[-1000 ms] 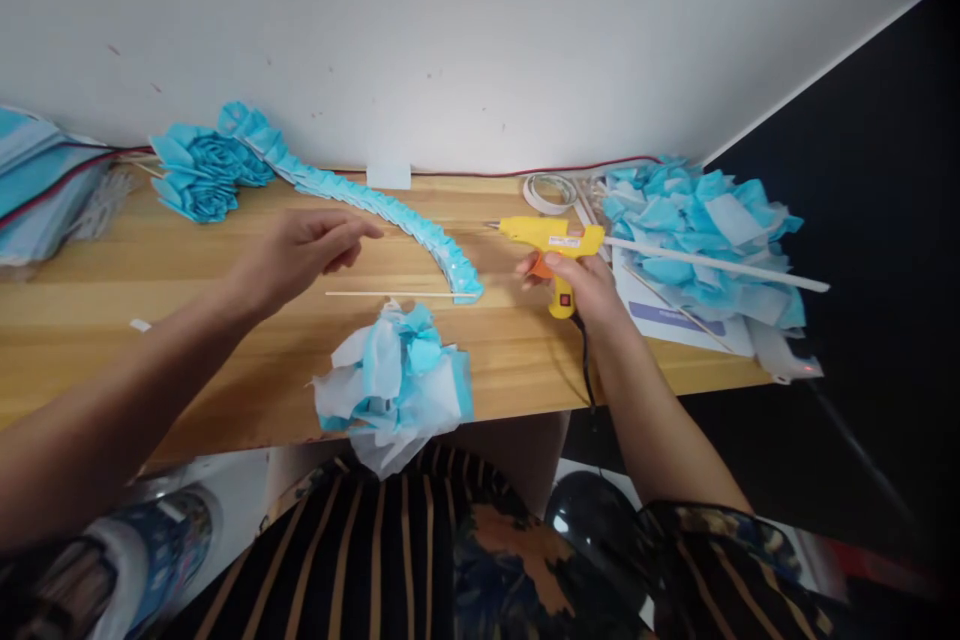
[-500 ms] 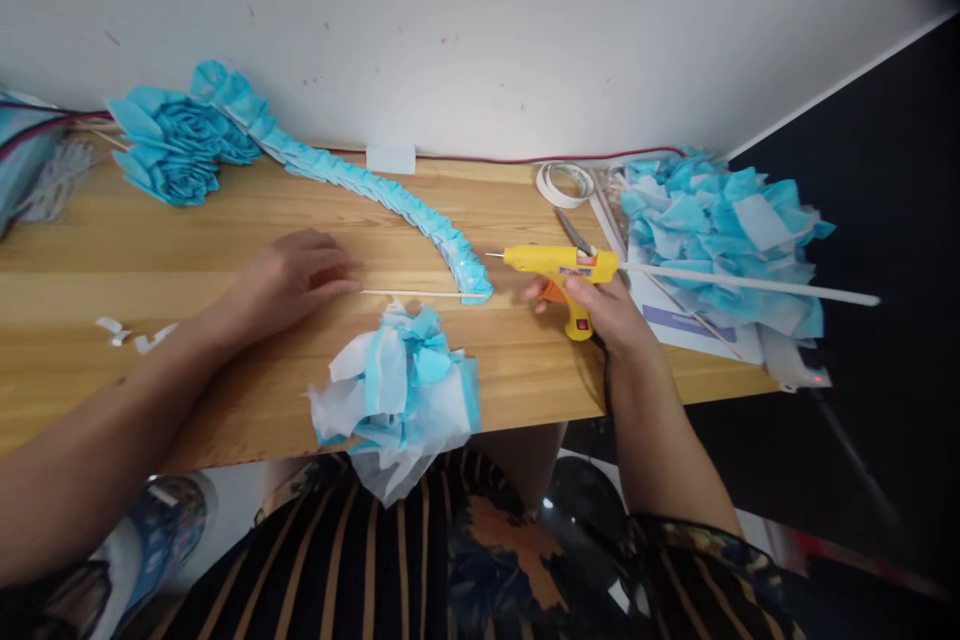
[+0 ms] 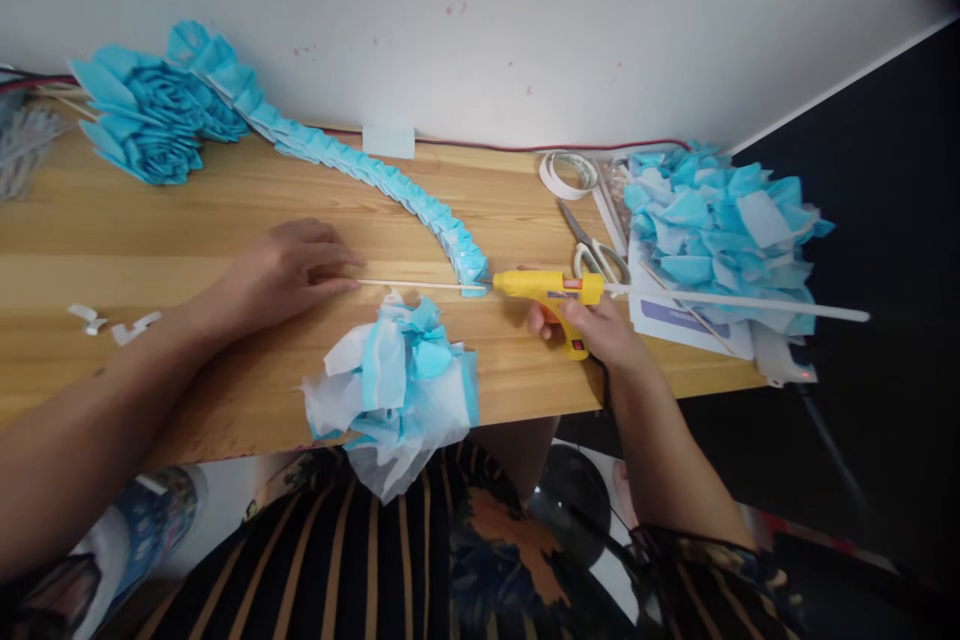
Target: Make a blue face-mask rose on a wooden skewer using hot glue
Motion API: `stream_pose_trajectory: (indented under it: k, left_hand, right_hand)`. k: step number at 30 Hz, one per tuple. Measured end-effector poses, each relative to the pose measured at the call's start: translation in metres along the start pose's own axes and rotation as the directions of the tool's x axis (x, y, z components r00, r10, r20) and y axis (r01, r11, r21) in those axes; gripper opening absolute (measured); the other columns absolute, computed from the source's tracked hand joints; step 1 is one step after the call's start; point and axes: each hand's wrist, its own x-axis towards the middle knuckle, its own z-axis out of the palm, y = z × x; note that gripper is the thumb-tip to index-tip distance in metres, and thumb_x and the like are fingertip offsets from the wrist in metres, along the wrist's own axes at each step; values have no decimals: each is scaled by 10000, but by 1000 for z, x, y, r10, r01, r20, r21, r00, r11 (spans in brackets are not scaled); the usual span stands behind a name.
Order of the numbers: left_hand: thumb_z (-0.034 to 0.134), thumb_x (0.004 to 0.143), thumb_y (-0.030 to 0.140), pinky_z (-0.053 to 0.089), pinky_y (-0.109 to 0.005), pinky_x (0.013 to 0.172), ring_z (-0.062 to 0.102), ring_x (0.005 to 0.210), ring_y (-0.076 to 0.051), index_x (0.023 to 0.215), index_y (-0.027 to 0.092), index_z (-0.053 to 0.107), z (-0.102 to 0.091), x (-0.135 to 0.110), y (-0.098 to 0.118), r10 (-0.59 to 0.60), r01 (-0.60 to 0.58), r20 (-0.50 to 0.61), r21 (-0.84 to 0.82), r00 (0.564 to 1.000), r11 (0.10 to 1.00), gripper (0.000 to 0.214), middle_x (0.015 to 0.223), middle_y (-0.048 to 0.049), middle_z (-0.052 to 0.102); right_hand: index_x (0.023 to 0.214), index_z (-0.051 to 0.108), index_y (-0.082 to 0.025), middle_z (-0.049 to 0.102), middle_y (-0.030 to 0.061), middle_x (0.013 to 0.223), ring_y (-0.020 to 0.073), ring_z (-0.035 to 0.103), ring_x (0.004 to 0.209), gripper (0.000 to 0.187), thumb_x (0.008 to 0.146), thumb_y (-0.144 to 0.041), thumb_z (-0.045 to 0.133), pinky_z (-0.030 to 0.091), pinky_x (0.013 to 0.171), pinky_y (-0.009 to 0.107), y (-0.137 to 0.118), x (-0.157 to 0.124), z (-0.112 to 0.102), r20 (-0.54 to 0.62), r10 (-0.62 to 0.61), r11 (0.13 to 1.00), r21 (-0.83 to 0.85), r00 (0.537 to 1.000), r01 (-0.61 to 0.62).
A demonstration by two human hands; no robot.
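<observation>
Right hand around yellow glue gun, left hand palm-down, 1 stick apparently in its pinch

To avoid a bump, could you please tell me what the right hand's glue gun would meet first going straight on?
Likely the end of the blue pleated strip, with the thin stick across it; contact is unclear.

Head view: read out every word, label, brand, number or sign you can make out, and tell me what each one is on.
No text can be read with certainty.
Glue gun: a small white label on its side, too small and blurred to read.
Sheet under the blue paper: pale marks on its purple band, too small to read.
Bucket: blurred pattern; can't tell if it includes words.
</observation>
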Motion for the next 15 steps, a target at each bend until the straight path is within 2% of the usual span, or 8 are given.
stream_pose_trajectory:
  k: [5,10,15]
  left_hand:
    - [603,957,477,501,-354,837,654,916,-239,996,228,791,0,0,0,18,-18,4,-20,1000,1000,314,979,-92,727]
    - [604,981,445,474,-349,846,645,932,-232,1012,178,791,1,-2,-2,65,-65,0,-6,998,998,329,995,-103,719]
    - [587,996,408,473,-359,908,630,984,-232,1045,160,783,1,-3,-3,34,-35,28,15,999,999,320,1040,-116,715]
  right_hand:
    - [789,681,-198,659,43,729,152,573,610,562,878,-747,599,465,559,299,5,-8,5,-23,-11,1000,-20,1000,11]
    - [692,655,-197,618,31,652,147,551,570,589,874,-754,599,438,546,294,2,-16,16,-100,-26,999,-24,995,24]
    - [679,648,-196,598,21,625,135,522,542,599,866,-764,608,420,532,285,-2,-19,27,-121,-4,1000,-4,993,4]
